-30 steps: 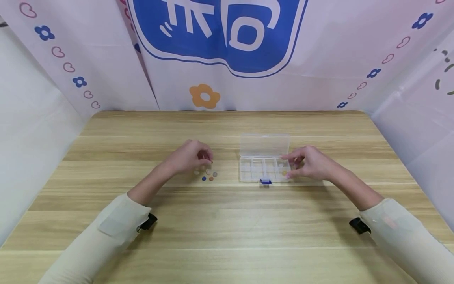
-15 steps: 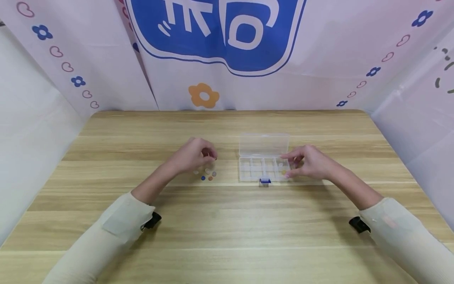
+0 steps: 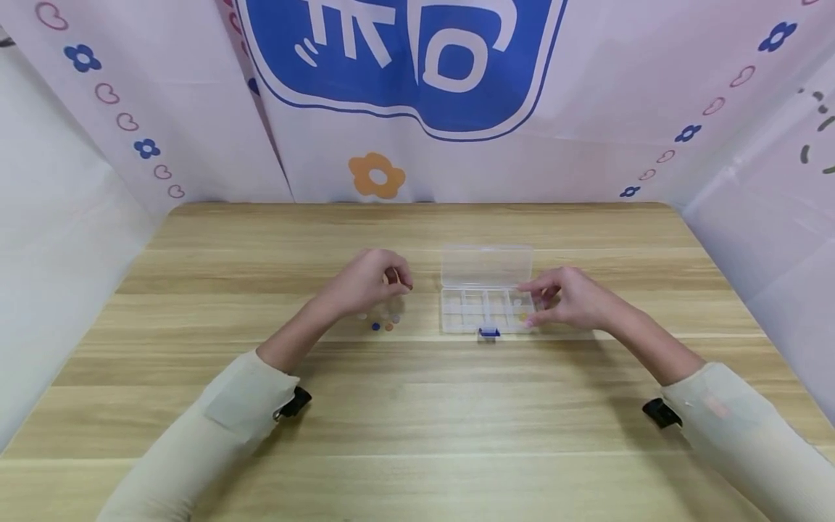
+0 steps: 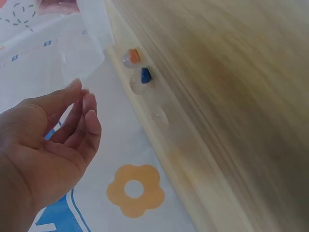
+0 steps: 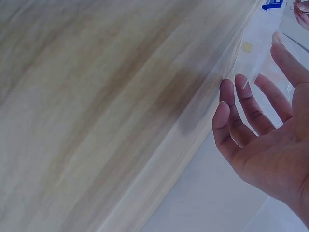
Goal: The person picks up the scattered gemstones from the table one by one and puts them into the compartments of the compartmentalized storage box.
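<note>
My left hand [image 3: 368,281] is raised left of the clear divided box [image 3: 485,310], pinching a tiny dark reddish piece [image 3: 410,288] between thumb and fingertips. In the left wrist view that hand [image 4: 58,130] mostly hides the piece. Below it on the table lie a blue piece [image 3: 375,327], an orange piece [image 3: 388,327] and several clear ones. My right hand [image 3: 570,299] grips the box's right end, thumb at the front corner and a finger farther back. A yellow piece [image 3: 523,317] lies in a right-end compartment. The right wrist view shows the curved fingers of this hand [image 5: 270,121] beside the box.
The box's clear lid [image 3: 486,266] stands raised behind it, and a blue latch [image 3: 488,333] is at its front. Beyond the back edge of the wooden table [image 3: 417,406] hangs a white printed cloth [image 3: 574,167].
My left hand has moved right and slightly away from me with the pinched piece, toward the box and off the loose pieces. My right hand and the box have stayed in place.
</note>
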{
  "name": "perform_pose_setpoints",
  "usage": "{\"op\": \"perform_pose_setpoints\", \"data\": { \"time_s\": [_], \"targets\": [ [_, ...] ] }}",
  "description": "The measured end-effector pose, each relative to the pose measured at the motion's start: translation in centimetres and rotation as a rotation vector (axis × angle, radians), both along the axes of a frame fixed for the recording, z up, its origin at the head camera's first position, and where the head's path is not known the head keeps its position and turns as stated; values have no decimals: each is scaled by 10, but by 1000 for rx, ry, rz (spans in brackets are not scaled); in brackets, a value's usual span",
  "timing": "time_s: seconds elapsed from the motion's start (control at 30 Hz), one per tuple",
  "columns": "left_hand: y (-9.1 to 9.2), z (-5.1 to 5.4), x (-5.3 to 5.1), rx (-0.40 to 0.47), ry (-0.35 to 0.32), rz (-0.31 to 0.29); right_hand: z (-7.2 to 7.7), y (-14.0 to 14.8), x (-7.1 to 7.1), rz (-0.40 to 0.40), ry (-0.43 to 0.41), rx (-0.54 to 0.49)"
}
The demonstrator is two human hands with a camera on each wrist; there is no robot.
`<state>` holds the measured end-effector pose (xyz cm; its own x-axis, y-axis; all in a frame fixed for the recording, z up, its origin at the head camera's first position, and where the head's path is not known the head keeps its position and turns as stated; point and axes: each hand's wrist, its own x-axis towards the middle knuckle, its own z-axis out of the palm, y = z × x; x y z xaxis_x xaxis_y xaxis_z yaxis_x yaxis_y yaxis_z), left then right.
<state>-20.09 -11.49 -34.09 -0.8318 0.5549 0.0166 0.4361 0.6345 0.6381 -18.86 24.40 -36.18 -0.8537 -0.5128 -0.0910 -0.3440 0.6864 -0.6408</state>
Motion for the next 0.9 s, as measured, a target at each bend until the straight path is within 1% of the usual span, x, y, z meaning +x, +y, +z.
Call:
{"op": "perform_pose_setpoints", "data": {
  "time_s": [0.1,0.2,0.33,0.6,0.73,0.9],
  "targets": [
    [6,1,-2,11,-6,-23,0,2,0,0,4,-2],
    [12,3,-3,40,-12,-41,0,2,1,2,5,-7],
    [19,5,-4,65,3,-57,1,0,1,5,1,-10],
    [34,5,-4,61,1,-62,2,-1,0,1,1,-2],
    [41,5,-4,74,-2,-78,2,0,0,1,-4,-4],
    [48,7,-3,58,8,-93,1,0,0,0,-5,-9]
  ]
}}
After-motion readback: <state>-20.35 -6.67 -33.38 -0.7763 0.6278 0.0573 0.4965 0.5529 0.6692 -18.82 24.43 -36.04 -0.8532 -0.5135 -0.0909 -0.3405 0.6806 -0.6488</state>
